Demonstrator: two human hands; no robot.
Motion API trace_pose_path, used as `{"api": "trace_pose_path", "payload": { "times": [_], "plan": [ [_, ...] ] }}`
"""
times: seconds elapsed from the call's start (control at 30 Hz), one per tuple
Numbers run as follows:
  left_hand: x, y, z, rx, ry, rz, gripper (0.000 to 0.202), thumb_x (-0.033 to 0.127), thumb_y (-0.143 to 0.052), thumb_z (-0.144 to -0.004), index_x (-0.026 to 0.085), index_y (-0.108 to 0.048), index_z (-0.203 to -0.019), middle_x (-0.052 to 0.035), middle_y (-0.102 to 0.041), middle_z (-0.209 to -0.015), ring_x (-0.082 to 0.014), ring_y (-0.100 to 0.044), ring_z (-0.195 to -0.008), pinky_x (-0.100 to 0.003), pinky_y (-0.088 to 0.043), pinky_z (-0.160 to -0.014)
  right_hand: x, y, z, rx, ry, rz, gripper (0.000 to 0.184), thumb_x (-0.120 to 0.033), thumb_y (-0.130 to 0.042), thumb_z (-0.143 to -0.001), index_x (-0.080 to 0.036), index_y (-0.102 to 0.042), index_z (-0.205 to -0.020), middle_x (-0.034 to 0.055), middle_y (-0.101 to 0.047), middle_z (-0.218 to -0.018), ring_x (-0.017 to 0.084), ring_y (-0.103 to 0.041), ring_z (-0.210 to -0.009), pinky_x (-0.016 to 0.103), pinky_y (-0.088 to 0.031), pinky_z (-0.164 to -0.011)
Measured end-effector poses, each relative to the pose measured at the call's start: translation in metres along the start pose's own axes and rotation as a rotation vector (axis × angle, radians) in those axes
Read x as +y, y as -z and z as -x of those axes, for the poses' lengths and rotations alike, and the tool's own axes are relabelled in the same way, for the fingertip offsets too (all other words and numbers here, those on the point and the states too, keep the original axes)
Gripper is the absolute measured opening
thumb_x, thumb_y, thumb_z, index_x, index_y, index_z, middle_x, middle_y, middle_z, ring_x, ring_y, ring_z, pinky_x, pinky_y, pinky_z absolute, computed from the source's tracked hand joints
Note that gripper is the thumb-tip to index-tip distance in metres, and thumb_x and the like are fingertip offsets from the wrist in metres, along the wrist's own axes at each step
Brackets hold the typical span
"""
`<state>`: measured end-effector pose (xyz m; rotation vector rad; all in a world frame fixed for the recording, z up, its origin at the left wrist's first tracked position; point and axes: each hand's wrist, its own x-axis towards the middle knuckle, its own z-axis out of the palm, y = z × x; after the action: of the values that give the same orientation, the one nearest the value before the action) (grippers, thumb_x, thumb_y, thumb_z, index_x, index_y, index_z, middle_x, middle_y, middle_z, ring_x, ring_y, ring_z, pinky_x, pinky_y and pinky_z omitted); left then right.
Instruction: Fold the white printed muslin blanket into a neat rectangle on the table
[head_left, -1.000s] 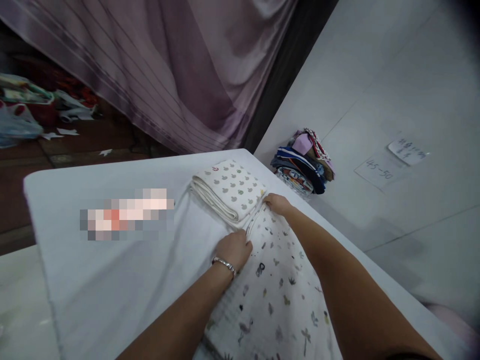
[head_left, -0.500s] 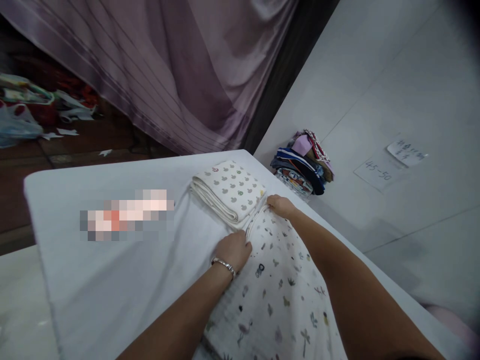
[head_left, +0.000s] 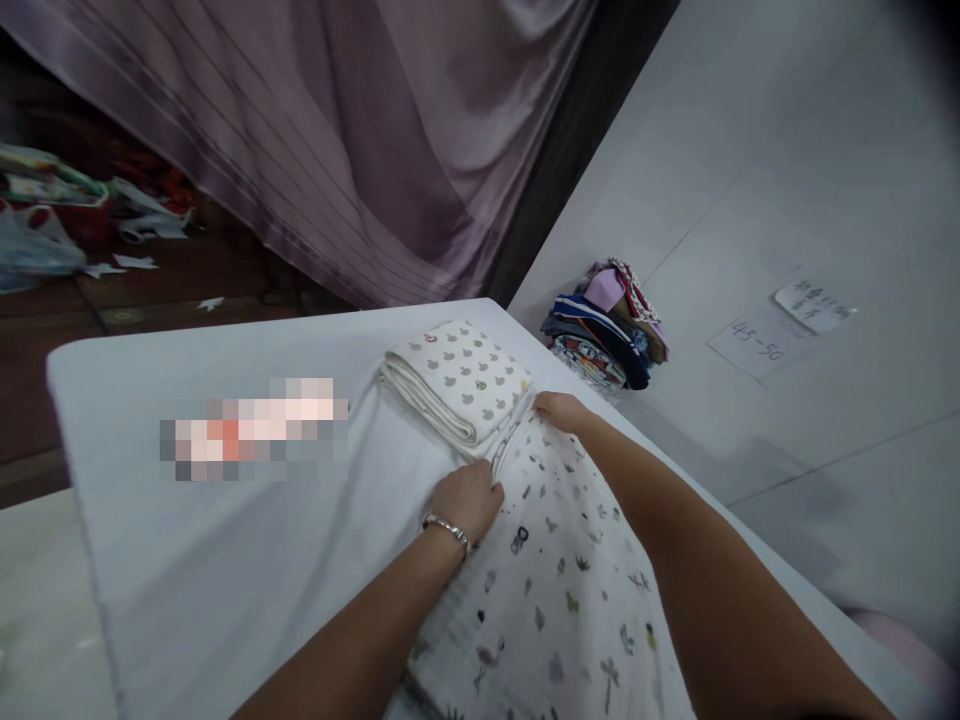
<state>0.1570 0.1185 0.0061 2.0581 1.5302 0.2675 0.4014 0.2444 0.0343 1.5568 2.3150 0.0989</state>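
Observation:
A white blanket (head_left: 547, 590) printed with small plants and animals spreads toward me over the white-covered table (head_left: 210, 560). At its far left corner my left hand (head_left: 466, 500), with a silver bracelet at the wrist, is closed on the edge. My right hand (head_left: 556, 410) pinches the far right corner of the same blanket. Between the hands the far edge runs in narrow gathered folds. Just beyond it lies a folded cream cloth (head_left: 461, 385) with grey and coloured motifs, stacked in several layers.
A pixelated patch (head_left: 255, 430) covers something on the table's left. Folded clothes (head_left: 604, 325) are piled beyond the right edge, near the wall with handwritten paper labels (head_left: 757, 340). A mauve curtain (head_left: 360, 130) hangs behind. Plastic bags (head_left: 37, 240) and paper scraps lie at far left.

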Motion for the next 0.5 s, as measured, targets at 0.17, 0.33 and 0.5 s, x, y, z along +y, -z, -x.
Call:
{"api": "trace_pose_path", "payload": {
  "times": [0.17, 0.33, 0.5],
  "plan": [
    [0.0, 0.0, 0.0, 0.004, 0.001, 0.009, 0.027, 0.034, -0.039, -0.079, 0.019, -0.058, -0.09, -0.011, -0.067, -0.088, -0.0257, -0.063, -0.083, -0.035, -0.045, -0.068, -0.002, 0.0, -0.009, -0.01, -0.013, 0.017, 0.03, -0.016, -0.044, -0.083, -0.023, -0.064, -0.104, 0.0042, -0.061, -0.114, 0.02, -0.056, -0.103, 0.028, -0.045, -0.081],
    [0.0, 0.0, 0.0, -0.02, 0.009, 0.011, 0.028, 0.034, -0.039, -0.08, 0.018, -0.058, -0.092, -0.0116, -0.066, -0.091, -0.0247, -0.062, -0.086, -0.034, -0.044, -0.071, -0.005, 0.0, -0.012, 0.01, -0.043, 0.008, 0.037, -0.018, -0.041, -0.085, -0.028, -0.057, -0.117, 0.0005, -0.058, -0.122, 0.019, -0.055, -0.105, 0.028, -0.045, -0.082],
    [-0.001, 0.0, 0.0, -0.007, 0.005, 0.007, 0.028, 0.035, -0.039, -0.08, 0.018, -0.058, -0.093, -0.0109, -0.067, -0.089, -0.024, -0.062, -0.085, -0.033, -0.044, -0.07, -0.006, 0.001, -0.016, -0.036, -0.066, 0.032, 0.034, -0.021, -0.043, -0.085, -0.027, -0.059, -0.114, 0.0025, -0.059, -0.117, 0.02, -0.057, -0.101, 0.027, -0.046, -0.077]
  ]
}}
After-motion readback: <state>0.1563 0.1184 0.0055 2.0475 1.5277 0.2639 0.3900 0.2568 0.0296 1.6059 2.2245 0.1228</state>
